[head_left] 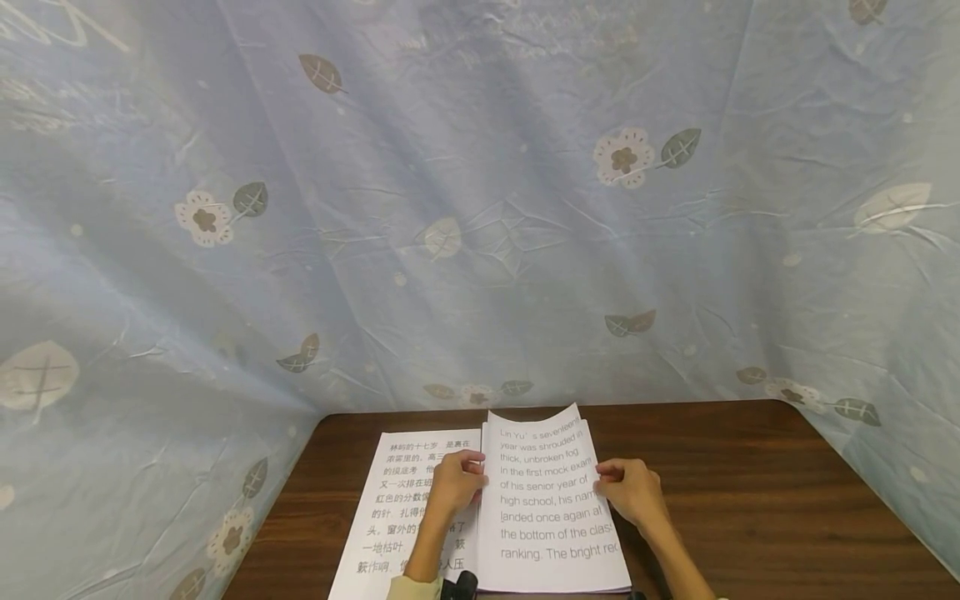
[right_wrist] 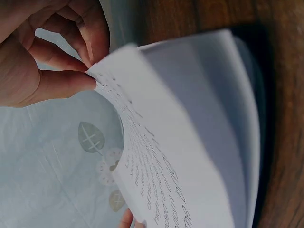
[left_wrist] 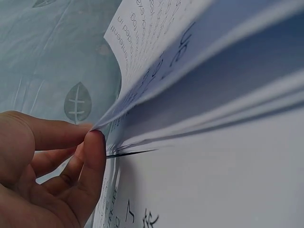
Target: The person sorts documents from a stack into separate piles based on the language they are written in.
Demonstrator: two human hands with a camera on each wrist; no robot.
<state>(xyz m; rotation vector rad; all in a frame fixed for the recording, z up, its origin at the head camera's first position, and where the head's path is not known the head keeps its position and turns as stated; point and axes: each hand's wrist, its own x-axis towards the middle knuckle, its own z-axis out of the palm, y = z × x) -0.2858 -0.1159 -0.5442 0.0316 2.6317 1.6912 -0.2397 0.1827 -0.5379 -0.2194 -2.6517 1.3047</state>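
Note:
A white sheet printed in large English text [head_left: 551, 500] is lifted and bowed over more white paper. My left hand [head_left: 456, 486] pinches its left edge between thumb and forefinger, plain in the left wrist view, where a gap opens under the sheet [left_wrist: 156, 71]. At the opposite edge, my right hand [head_left: 632, 493] pinches the same sheet [right_wrist: 156, 156] between thumb and fingers. Below the left forearm lies white paper printed with Chinese characters [head_left: 397, 508], partly covered by that hand and arm. Several paper layers [right_wrist: 242, 104] show under the lifted sheet in the right wrist view.
The papers lie on a dark brown wooden table [head_left: 750, 492] with rounded far corners. A pale blue curtain [head_left: 480, 208] with leaf and flower prints hangs behind the table and along its sides. A black wrist device [head_left: 461, 583] shows at the left cuff.

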